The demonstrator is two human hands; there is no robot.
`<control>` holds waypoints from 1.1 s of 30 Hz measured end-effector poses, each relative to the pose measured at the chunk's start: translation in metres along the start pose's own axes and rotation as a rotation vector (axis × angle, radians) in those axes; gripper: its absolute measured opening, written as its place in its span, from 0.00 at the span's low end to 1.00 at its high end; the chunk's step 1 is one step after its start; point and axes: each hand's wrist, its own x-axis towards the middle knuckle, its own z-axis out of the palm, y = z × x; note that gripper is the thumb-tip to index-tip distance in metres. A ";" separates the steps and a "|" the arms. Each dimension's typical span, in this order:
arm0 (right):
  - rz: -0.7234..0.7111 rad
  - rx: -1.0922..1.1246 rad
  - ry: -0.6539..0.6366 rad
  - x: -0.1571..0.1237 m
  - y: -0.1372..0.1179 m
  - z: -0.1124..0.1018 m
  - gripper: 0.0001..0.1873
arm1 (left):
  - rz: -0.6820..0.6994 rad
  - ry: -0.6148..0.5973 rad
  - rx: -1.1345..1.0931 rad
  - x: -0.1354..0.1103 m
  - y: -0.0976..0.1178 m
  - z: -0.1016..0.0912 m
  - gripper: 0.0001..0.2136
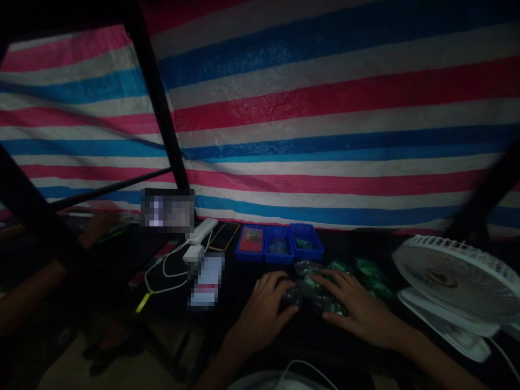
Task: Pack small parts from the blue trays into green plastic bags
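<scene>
On the dark table, several clear plastic bags with green contents (309,271) lie in a loose pile. My left hand (268,300) is at the pile's left edge, its thumb and fingers apart beside a dark, shiny bag part (291,296). My right hand (357,309) spreads its fingers over the bags, palm down, touching the plastic. What is inside the bags is too dim to make out. Just behind the pile stand three blue trays: a left one (238,252) with a red piece, a middle one (279,259) with small bits, and a right one (314,252) with a little greenish matter.
A white clip fan (455,279) stands at the right. To the left are a lit phone (207,281), a dark phone (224,236), a power strip (203,230) and white cables. Another person's arm (36,292) reaches in beyond a black frame post (156,92). Striped sheeting (325,103) hangs behind.
</scene>
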 end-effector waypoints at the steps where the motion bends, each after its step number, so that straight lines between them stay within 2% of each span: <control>1: -0.005 0.020 -0.002 0.000 -0.003 0.000 0.37 | -0.001 0.000 -0.003 0.000 0.000 0.000 0.23; 6: -0.038 0.095 -0.033 0.003 -0.021 0.000 0.29 | 0.015 -0.051 -0.001 0.002 -0.001 -0.002 0.34; 9: -0.084 0.131 -0.022 0.009 -0.032 0.000 0.27 | 0.025 -0.079 0.007 0.002 -0.002 -0.002 0.36; 17: -0.118 0.156 0.037 0.040 -0.052 0.007 0.22 | -0.061 0.084 0.072 0.001 -0.006 0.005 0.21; 21: -0.114 0.104 0.083 0.042 -0.050 0.006 0.26 | -0.095 0.105 0.082 0.001 -0.005 0.005 0.16; 26: 0.006 -0.057 0.187 0.020 -0.032 -0.002 0.28 | -0.095 0.070 0.084 0.001 0.002 -0.002 0.17; 29: 0.145 -0.180 0.298 0.001 -0.006 -0.001 0.31 | -0.023 -0.010 0.076 0.001 0.005 -0.006 0.27; 31: 0.224 -0.252 0.328 -0.010 0.015 0.006 0.35 | 0.036 -0.085 0.074 0.001 0.006 -0.007 0.33; 33: 0.286 -0.322 0.337 -0.017 0.036 0.016 0.42 | 0.052 -0.137 0.078 0.002 0.007 -0.008 0.35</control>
